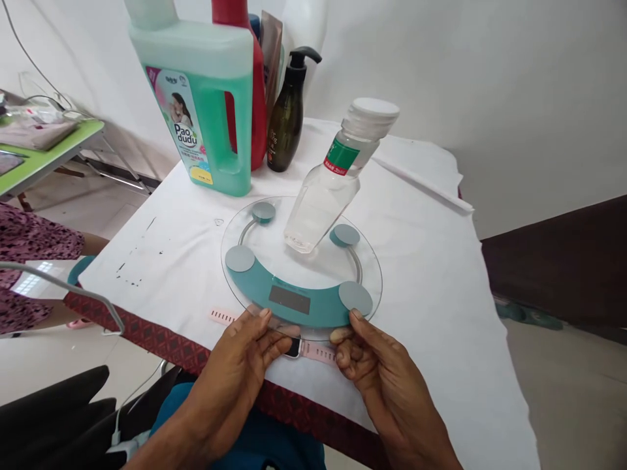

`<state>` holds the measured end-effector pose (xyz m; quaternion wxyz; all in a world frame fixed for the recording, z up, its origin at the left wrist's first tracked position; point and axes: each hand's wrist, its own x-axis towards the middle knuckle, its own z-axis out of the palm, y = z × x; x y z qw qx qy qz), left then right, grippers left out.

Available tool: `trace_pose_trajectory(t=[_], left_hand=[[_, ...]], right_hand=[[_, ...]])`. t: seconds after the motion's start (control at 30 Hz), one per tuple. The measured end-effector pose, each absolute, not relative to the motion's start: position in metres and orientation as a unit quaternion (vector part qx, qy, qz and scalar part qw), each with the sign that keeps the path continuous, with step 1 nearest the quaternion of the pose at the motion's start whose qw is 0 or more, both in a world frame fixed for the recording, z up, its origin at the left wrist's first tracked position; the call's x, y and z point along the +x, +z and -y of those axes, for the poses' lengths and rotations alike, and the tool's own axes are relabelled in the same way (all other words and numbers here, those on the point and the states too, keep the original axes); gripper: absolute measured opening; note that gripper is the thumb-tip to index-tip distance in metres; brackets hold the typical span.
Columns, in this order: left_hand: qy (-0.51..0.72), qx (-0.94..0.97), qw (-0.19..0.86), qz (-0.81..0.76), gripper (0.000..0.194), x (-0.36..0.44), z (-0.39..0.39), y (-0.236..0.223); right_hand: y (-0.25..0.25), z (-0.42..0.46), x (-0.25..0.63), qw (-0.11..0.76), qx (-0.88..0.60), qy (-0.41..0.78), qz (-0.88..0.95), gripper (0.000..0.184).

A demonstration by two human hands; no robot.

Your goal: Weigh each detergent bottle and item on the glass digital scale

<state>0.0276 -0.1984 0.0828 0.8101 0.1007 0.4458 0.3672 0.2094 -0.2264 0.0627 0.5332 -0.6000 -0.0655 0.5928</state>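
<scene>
A round glass bathroom scale (323, 305) with a teal band and a dark display lies on the white-clothed table. My left hand (242, 365) grips its near edge on the left, thumb on top and fingers beneath. On the right, my right hand (379, 372) pinches the same edge below a grey round pad. A clear bottle (321, 202) with a white cap and green label stands on the glass and looks tilted to the right. Partly under the near rim lies a smartwatch with a pink strap (318, 351), its middle partly hidden by my left fingers.
Behind the scale stand a large green detergent jug (220, 130), a red bottle (259, 143) and a dark pump bottle (288, 114). A rolled white sheet (426, 186) lies at the back right. To the left are a person's patterned clothing (39, 235) and a green table (53, 140).
</scene>
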Motion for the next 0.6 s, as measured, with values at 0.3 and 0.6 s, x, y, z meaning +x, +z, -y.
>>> trace_pose_trajectory(t=[0.3, 0.6], left_hand=[[0.340, 0.063, 0.822, -0.454, 0.027, 0.025, 0.182, 0.079], [0.351, 0.092, 0.809, -0.462, 0.036, 0.024, 0.182, 0.073]], right_hand=[[0.064, 0.226, 0.208, 0.529, -0.604, 0.595, 0.047, 0.054], [0.060, 0.228, 0.208, 0.527, -0.608, 0.591, 0.059, 0.052]])
